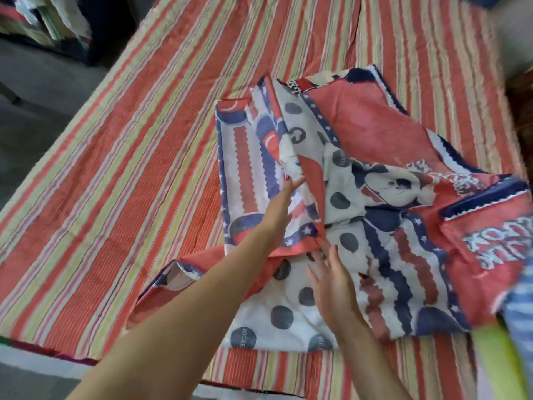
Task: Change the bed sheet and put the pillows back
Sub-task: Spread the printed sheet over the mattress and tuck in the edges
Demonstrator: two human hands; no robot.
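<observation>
Centrally, a crumpled red, white and blue cartoon-print cotton sheet (360,197) lies heaped on the bed's red-and-cream striped cover (129,168). Left hand (279,215) reaches forward, fingers straight, tips touching a raised fold. Right hand (331,287) spread flat, pressing the polka-dot part. Blue-striped cloth and yellow-green item (496,359) at right edge, blurred.

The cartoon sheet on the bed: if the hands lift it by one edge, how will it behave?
The cartoon sheet will probably hang floppy: it already lies in soft, crumpled folds. It seems thin and light, since a flap stands up near the left hand. Folds may slide open, so the right hand should likely hold another part.
</observation>
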